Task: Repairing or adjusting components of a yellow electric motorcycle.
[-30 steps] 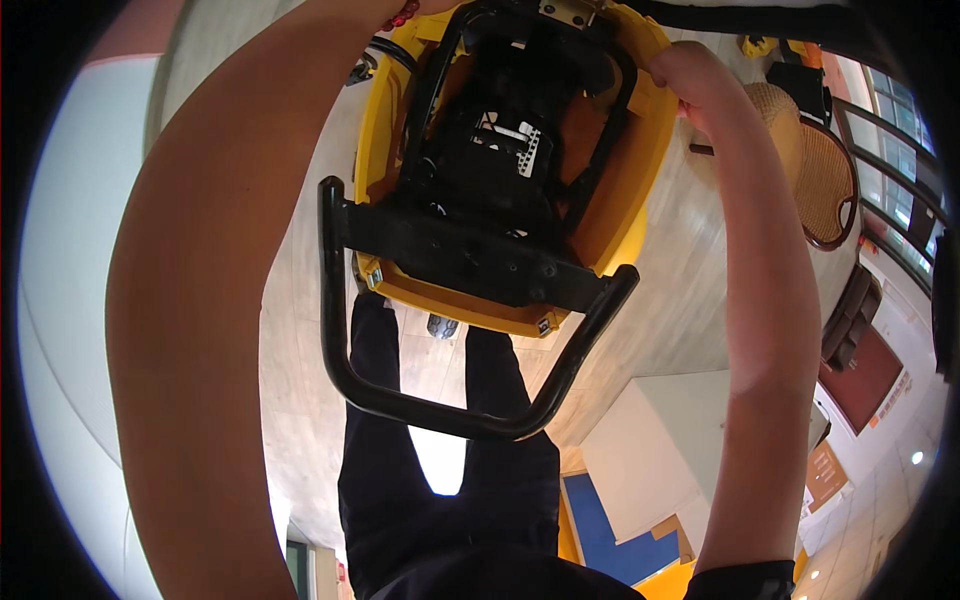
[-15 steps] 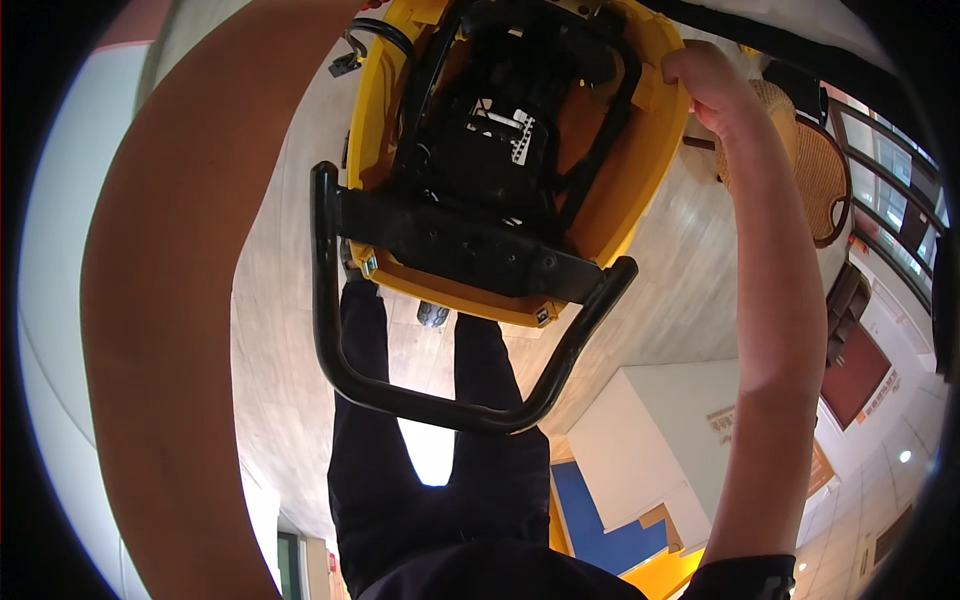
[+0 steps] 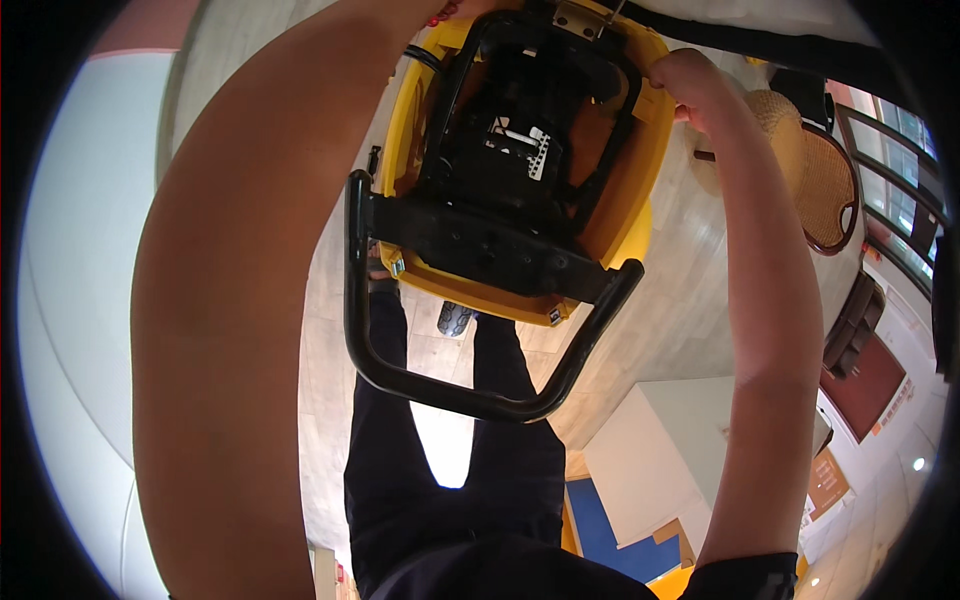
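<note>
At the far left, a smooth white curved surface (image 3: pixel 85 280) stands beside the person's bare left forearm (image 3: pixel 230 300), which runs upward to a red beaded bracelet (image 3: pixel 441 15). Past the bracelet, only a sliver of the left hand (image 3: pixel 478 6) shows at the upper edge, next to the top left of a bright yellow, deep-walled plastic housing (image 3: pixel 652 150); its fingers are cut off, so I cannot tell whether they grip. Just below that hand, a looped black cable (image 3: pixel 424 57) reaches the housing's left side.

The housing fills the upper middle, its open hollow facing the camera, above the person's dark trousers (image 3: pixel 450 520). Inside sits a black metal frame (image 3: pixel 500 240), with a pale slotted metal strip (image 3: pixel 539 153) near its centre. A thick black U-shaped tubular handle (image 3: pixel 480 403) extends from the housing's near end, across the trouser legs. Between those legs, a small grey patterned object (image 3: pixel 453 318) shows partly under the housing's edge.

The right hand (image 3: pixel 690 86) has its fingers curled closed over the housing's upper right rim. Farther right, a woven tan chair (image 3: pixel 828 180) with a curved brown frame stands on the pale wood-look floor (image 3: pixel 685 270).
</note>
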{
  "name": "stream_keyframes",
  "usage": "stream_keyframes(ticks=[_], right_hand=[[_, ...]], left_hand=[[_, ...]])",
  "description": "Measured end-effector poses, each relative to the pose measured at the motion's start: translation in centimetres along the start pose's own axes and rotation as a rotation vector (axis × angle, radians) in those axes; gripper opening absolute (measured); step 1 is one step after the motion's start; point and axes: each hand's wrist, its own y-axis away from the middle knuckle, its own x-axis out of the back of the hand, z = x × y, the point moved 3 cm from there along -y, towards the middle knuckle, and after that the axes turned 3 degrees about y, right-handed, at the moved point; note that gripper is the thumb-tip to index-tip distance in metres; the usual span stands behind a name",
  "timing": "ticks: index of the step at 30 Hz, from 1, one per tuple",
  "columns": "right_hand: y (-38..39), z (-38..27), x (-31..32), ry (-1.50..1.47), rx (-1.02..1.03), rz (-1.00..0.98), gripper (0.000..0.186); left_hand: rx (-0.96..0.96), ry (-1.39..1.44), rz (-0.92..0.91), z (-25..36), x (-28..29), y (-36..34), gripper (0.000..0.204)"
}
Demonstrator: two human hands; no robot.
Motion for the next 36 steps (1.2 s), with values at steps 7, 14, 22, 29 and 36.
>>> stream_keyframes(ticks=[7, 14, 22, 29, 36], right_hand=[[-4.8, 2.2, 0.4, -0.139, -0.023, 0.015, 0.013], [-6.5, 4.4, 1.4, -0.276, 0.037, -0.160, 0.013], [-5.6, 3.3, 0.9, -0.187, 0.042, -0.168, 0.015], [-3.5, 1.0, 0.0, 0.090, 0.095, -0.084, 0.032], [-5.5, 1.1, 0.2, 0.385, 0.305, 0.070, 0.023]], left_hand=[[-0.179, -1.424, 0.469, 3.1, -1.6, 1.5, 0.035], [-0.348, -1.144, 0.361, 2.2, 1.3, 0.0, 0.042], [-0.305, -3.274, -0.114, 1.8, -0.2, 0.9, 0.029], [-0.226, -2.924, -0.357, 1.9, -1.2, -1.1, 0.027], [-0.633, -3.178, -0.357, 1.2, 0.5, -2.2, 0.033]])
